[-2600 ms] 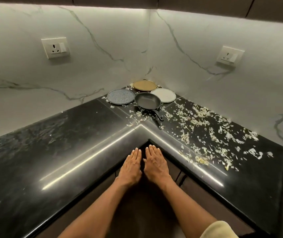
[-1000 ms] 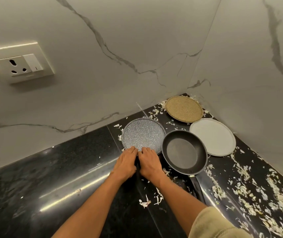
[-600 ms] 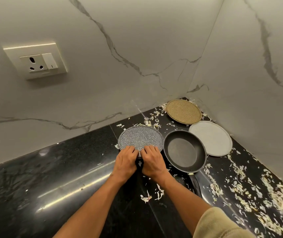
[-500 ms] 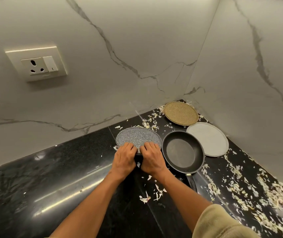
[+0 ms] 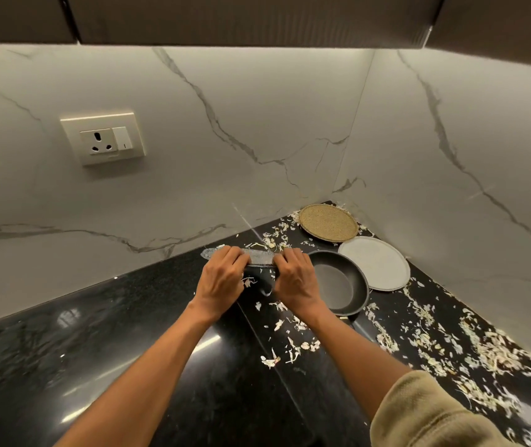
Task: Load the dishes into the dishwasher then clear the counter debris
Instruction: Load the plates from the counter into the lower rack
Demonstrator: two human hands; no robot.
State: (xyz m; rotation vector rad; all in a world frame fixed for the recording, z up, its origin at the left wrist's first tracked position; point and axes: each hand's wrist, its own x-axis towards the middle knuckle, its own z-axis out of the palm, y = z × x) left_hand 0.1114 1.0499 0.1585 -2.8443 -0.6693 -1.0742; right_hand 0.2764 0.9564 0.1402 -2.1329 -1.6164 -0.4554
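- Both hands lift a speckled grey plate (image 5: 259,257) off the black desk (image 5: 128,366) in a marble-walled kitchen corner; the plate is seen almost edge-on, clear of the surface.
- The left hand (image 5: 222,279) has its fingers curled over the plate's near rim, gripping it; the right hand (image 5: 294,280) grips the same rim just beside it, fingers folded over the top.
- One dark frying pan (image 5: 338,282), nothing in it, sits on the desk just right of the right hand, its handle partly hidden by the forearm.
- Two more plates lie flat behind the pan: a white plate (image 5: 375,262), bare, and a tan woven-looking plate (image 5: 328,222) tucked into the corner. In all, three plates and one pan.
- Pale shredded scraps (image 5: 489,353) litter the desk's right wing and trail toward the hands; the left wing is glossy and open.
- A wall socket (image 5: 104,140) is set in the left wall, under dark cabinets (image 5: 257,17).
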